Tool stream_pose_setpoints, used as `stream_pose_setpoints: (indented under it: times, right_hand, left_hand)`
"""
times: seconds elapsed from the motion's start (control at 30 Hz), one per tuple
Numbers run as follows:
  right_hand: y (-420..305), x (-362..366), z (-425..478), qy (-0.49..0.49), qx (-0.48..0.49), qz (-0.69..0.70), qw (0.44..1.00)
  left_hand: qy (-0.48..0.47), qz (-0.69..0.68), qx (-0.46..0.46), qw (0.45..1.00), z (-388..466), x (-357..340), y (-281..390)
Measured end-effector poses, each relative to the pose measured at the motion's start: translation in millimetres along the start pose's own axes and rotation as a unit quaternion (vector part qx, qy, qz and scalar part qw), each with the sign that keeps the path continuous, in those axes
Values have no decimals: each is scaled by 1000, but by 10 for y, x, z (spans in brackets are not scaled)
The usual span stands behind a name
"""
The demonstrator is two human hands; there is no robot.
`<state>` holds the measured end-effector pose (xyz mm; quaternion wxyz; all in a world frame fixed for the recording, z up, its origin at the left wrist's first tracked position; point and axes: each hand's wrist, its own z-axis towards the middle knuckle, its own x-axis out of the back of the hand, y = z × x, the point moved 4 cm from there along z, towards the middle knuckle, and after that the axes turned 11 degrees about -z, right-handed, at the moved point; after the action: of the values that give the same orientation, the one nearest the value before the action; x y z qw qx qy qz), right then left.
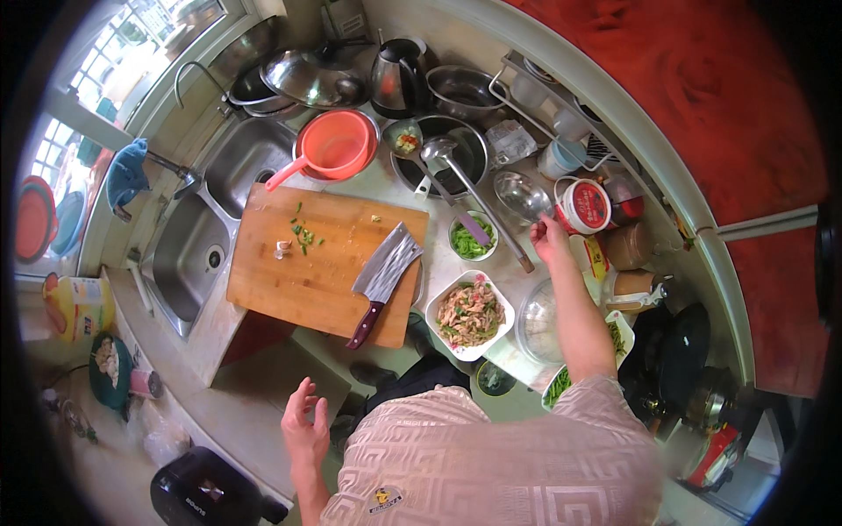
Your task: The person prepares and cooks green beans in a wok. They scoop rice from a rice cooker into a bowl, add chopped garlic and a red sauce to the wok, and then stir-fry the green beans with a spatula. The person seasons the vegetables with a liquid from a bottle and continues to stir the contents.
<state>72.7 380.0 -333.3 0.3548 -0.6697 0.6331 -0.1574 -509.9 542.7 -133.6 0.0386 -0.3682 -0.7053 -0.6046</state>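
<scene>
My right hand (551,238) reaches over the counter, its fingers pinched at the near rim of a small stainless steel bowl (521,196). Nothing is in my left hand (305,421), held in the air before my body with its fingers apart. Close to my right forearm are a clear lidded dish (539,322), a square bowl of cooked sliced meat with green pieces (471,314) and a small bowl of chopped greens (468,244). A ladle (447,152) and a purple-handled spatula (437,181), food on its blade, rest across a dark pan (470,172).
A cleaver (388,269) lies on the wooden cutting board (316,263), near garlic (283,248) and chopped scallion (304,237). Left of it is a double sink (191,263). A red strainer (337,144), an electric kettle (396,75) and a white-and-red tub (584,205) stand farther back.
</scene>
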Motion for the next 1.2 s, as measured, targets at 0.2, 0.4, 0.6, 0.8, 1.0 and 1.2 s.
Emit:
stream_pose_setpoints:
  times: [0.2,0.4,0.6,0.8,1.0,1.2]
  right_hand:
    - [-24,-9,-393,46,0,-157,987]
    - [-180,-234,-901,97,313,-444,834]
    - [-183,-995,-1580,76,524,-606,593]
    - [267,-1811,-1467,28,376,-825,421]
    - [356,-1970,-1225,13,313,-840,443]
    - [196,-1970,-1707,8,316,-788,528]
  left_hand:
    - [-32,-26,-16,999,79,-296,152]
    - [-158,-251,69,953,389,-174,65]
    - [23,-212,-9,977,1139,232,-40]
    - [-121,-202,2,972,1382,3,-101]
    - [-172,-167,-46,970,1472,151,-125]
    - [-258,-263,-33,929,1347,129,-144]
